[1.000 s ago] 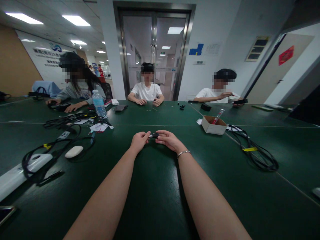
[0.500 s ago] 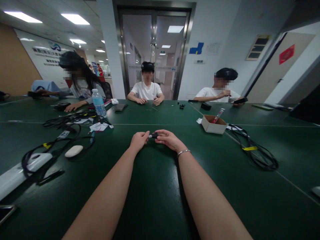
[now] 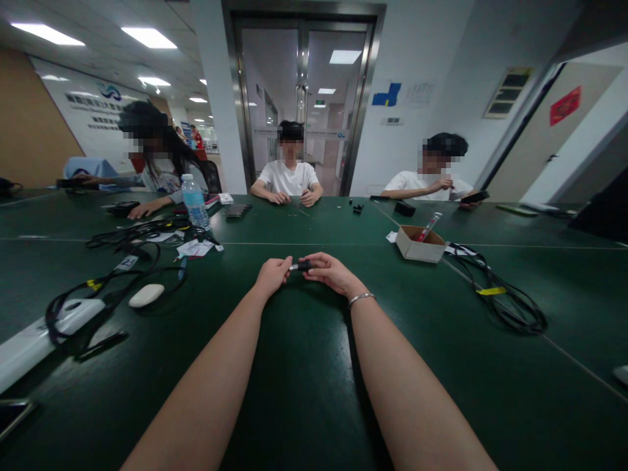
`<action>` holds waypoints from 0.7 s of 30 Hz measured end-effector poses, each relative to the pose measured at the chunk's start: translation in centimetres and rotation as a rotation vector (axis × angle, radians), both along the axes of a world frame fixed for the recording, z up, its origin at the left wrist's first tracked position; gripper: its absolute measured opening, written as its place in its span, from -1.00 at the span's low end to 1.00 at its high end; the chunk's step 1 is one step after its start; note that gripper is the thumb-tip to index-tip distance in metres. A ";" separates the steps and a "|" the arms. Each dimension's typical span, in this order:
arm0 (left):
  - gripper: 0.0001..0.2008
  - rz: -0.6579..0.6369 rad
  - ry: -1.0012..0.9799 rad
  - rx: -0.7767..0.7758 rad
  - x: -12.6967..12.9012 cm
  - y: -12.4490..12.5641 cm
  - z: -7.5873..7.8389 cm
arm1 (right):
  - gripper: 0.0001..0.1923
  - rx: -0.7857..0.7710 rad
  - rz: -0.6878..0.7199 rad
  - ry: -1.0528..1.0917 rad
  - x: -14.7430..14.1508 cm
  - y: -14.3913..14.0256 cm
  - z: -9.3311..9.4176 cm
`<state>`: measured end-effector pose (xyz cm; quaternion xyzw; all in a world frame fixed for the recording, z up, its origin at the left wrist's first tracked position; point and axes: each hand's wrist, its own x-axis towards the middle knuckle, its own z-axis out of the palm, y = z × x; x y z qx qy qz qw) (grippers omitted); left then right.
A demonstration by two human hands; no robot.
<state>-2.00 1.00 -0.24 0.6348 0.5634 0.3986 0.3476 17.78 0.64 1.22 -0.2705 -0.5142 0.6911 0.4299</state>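
My two arms stretch forward over a dark green table (image 3: 304, 366). My left hand (image 3: 272, 273) and my right hand (image 3: 330, 271) meet at the table's middle and pinch a small black part with a silver tip (image 3: 300, 266) between their fingertips. The left hand grips the silver end, the right hand the black end. A thin bracelet (image 3: 360, 299) circles my right wrist. Most of the small part is hidden by my fingers.
A small cardboard box (image 3: 420, 243) with a red-capped tube stands right of my hands, and a black cable coil (image 3: 505, 301) lies beyond it. On the left lie tangled cables (image 3: 112, 261), a white mouse (image 3: 146, 295), papers and a water bottle (image 3: 195, 203). Three people sit along the far edge.
My hands have shifted very slightly away from me with the small part still pinched between them. The person at the far left has reached an arm out to the left.
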 end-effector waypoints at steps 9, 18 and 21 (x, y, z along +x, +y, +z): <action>-0.47 0.014 -0.020 0.009 0.1 0.0 0.0 | -0.62 0.012 0.005 0.007 0.0 0.2 -0.2; -0.49 -0.009 -0.069 0.065 0.2 0.1 -0.3 | -0.68 -0.044 -0.065 -0.017 -0.3 0.2 0.0; -0.50 -0.008 -0.090 0.080 0.4 0.0 -0.2 | -0.73 -0.071 -0.092 -0.023 -0.4 0.2 0.1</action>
